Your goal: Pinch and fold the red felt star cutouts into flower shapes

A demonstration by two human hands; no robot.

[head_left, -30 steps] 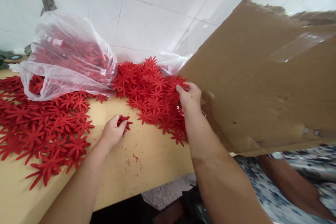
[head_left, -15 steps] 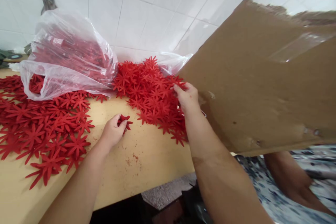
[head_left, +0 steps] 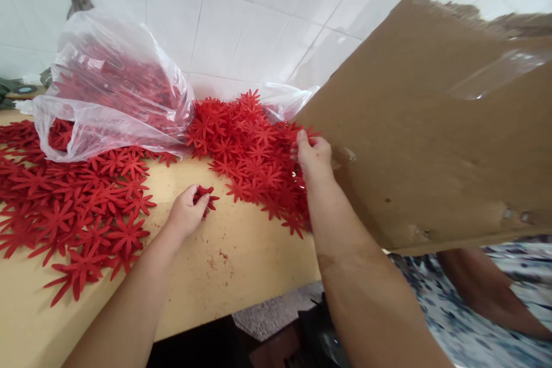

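My left hand [head_left: 190,207] is closed in a pinch above the table, holding a small red flower-shaped piece [head_left: 209,198] whose petals stick out past the fingers. My right hand [head_left: 314,154] is at the right edge of a heap of red flower-shaped pieces [head_left: 254,149], close to the cardboard. Its fingers are curled, and red petals [head_left: 311,131] show beyond the thumb; the rest of that piece is hidden by the hand. A second spread of red flower-shaped pieces [head_left: 77,207] lies to the left of my left hand.
A clear plastic bag [head_left: 116,92] full of red pieces stands at the back left. A large brown cardboard sheet or box side [head_left: 431,138] rises on the right. Another person's arm [head_left: 483,287] shows below it. Red crumbs [head_left: 222,259] dot the wooden table [head_left: 241,282]; a tiled wall [head_left: 250,23] is behind.
My right hand has shifted slightly right and up along the heap's edge, with red petals still at its fingers. My left hand keeps its pinch in nearly the same place.
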